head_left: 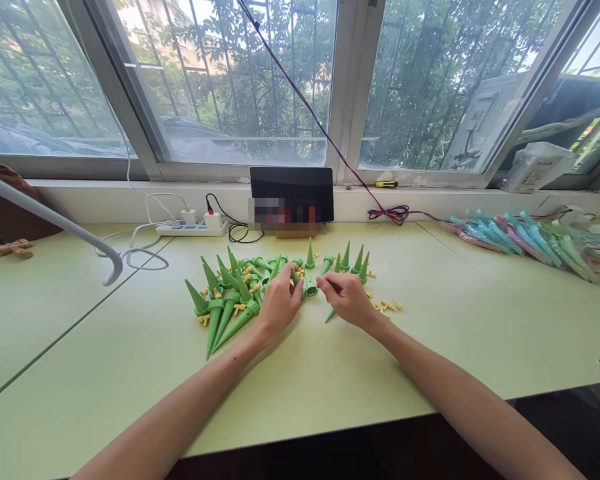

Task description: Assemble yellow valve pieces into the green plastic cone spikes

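Both forearms cross the near edge of the table (300, 383) and meet at its middle. The right hand (349, 298) is closed around a green spike (330, 316). The spike's tip pokes out below the palm toward the near edge, and thumb and forefinger pinch its wide end. The left hand (280, 301) is curled, its fingertips pinched together right by that wide end. It probably holds one of the yellow plugs, but the fingers hide it.

The work looks like seating a small part in the spike's collar. It would go best with the right hand holding the spike steady and low over the table. The left hand should line the part up square and push it straight in, not at a slant, so it does not jam or pop loose.

More yellow plugs (387, 305) lie just right of the right hand, within easy reach. A heap of spikes (230, 297) lies left of the left hand. A few upright spikes (353, 260) stand just beyond the right hand, so the elbows should stay clear of them.

Toward the far edge are a dark screen (291, 193) and a power strip (193, 228). Coloured packets (520, 237) lie near the far right corner.
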The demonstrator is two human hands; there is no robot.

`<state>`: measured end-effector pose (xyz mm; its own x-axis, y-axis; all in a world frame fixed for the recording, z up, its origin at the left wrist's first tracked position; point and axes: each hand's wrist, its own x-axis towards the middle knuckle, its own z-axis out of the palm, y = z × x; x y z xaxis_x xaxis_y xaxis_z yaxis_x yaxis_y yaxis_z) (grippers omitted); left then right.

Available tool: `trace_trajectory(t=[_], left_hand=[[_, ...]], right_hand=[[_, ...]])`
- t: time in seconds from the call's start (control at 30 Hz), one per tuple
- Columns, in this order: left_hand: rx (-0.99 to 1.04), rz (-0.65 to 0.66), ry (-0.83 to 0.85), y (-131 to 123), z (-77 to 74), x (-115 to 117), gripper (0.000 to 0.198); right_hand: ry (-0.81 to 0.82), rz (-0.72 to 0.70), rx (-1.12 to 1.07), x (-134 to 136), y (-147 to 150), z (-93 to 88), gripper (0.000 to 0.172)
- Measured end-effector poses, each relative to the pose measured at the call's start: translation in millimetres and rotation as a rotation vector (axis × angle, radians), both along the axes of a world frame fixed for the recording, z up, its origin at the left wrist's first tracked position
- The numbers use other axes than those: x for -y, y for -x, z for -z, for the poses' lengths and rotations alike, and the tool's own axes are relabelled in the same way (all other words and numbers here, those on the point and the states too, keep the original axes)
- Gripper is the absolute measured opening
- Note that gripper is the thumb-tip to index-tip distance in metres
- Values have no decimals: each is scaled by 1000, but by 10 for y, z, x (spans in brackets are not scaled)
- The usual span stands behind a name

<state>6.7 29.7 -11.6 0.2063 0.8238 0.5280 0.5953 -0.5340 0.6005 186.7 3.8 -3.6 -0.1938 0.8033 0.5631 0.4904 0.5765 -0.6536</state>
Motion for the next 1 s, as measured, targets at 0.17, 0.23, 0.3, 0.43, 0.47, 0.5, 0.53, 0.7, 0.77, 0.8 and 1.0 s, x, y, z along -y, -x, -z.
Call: trace_trajectory(t=[0.17, 0.23, 0.3, 0.43, 0.47, 0.5, 0.53, 0.7, 0.77, 0.8, 1.0], left_hand=[[13, -8, 7, 9, 15, -33, 17], [11, -19, 6, 15, 17, -44, 16], [7, -25, 11, 21, 19, -51, 16], [34, -37, 12, 24, 27, -54, 24], [46, -41, 5, 22, 29, -54, 26], [56, -46, -1, 21, 31, -55, 27], [60, -51, -8, 19, 32, -55, 27], [27, -96, -17, 16, 13, -36, 23], [6, -108, 13, 17, -2, -20, 22], [-7, -111, 37, 17, -10, -13, 22], [-98, -151, 142, 7, -32, 3, 26]], right_hand=[[12, -7, 26, -9, 10, 3, 37], [20, -7, 29, -19, 12, 16, 22], [42, -15, 41, -27, 12, 35, 11], [82, -76, 83, -23, 8, 65, 27], [85, -96, 100, -20, 9, 71, 29], [87, -112, 121, -18, 10, 78, 30], [88, -123, 145, -17, 12, 85, 30], [64, -108, 214, -33, 13, 123, 23], [60, -71, 216, -43, 9, 127, 18], [64, -50, 217, -46, 7, 126, 17], [118, 37, 272, -38, 1, 111, 17]])
